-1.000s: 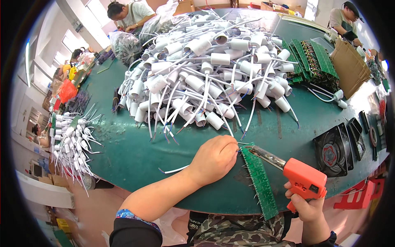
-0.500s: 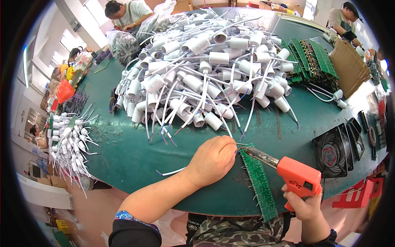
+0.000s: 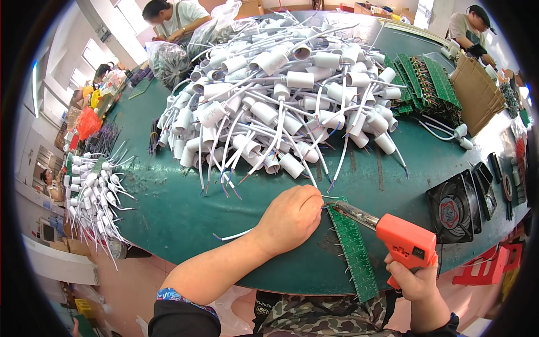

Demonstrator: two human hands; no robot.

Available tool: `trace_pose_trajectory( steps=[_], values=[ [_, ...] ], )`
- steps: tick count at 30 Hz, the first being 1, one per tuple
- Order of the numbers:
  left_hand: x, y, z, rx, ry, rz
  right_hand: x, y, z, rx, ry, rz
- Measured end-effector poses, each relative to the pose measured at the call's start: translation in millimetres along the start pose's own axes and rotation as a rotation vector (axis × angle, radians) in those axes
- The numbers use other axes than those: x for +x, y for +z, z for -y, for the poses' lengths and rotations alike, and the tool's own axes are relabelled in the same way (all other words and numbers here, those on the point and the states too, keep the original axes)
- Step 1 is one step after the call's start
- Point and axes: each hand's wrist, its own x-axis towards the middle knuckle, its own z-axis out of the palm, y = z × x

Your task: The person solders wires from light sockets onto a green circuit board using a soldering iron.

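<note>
My left hand (image 3: 289,218) is closed in a pinch around the thin wires of a white cable, with a bit of blue insulation showing at the fingertips. A green circuit board strip (image 3: 357,254) lies lengthwise toward me, its far end beside those fingers. In my right hand (image 3: 416,282) is an orange soldering gun (image 3: 406,240), gripped by its handle. Its tip touches or nearly touches the board's far end, right by the wires. Another stretch of white cable (image 3: 236,235) emerges from behind my left wrist, its blue end on the table.
A big heap of white lamp holders (image 3: 281,106) with cables covers the table's middle. More hang at the left edge (image 3: 92,194). Stacked green boards (image 3: 429,81), a cardboard piece (image 3: 474,90) and a black fan (image 3: 453,206) are on the right. Other people work farther off.
The soldering gun's body has shifted very slightly left, with its tip still at the board's far end. My left hand stays in place.
</note>
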Motion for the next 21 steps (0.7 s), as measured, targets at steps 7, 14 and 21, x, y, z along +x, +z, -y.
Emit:
trace_pose_trajectory(
  steps=[7, 14, 21],
  values=[
    [0.1, -0.7, 0.3, -0.003, 0.011, 0.008, 0.6, 0.9, 3.2, 0.005, -0.004, 0.023],
    [-0.1, -0.6, 1.5, 0.000, 0.004, 0.019, 4.1, 5.4, 6.9, 0.019, -0.002, -0.012],
    [-0.3, -0.8, 1.2, -0.012, 0.004, 0.017, -6.7, -1.1, 5.7, 0.143, 0.075, -0.055]
  ],
)
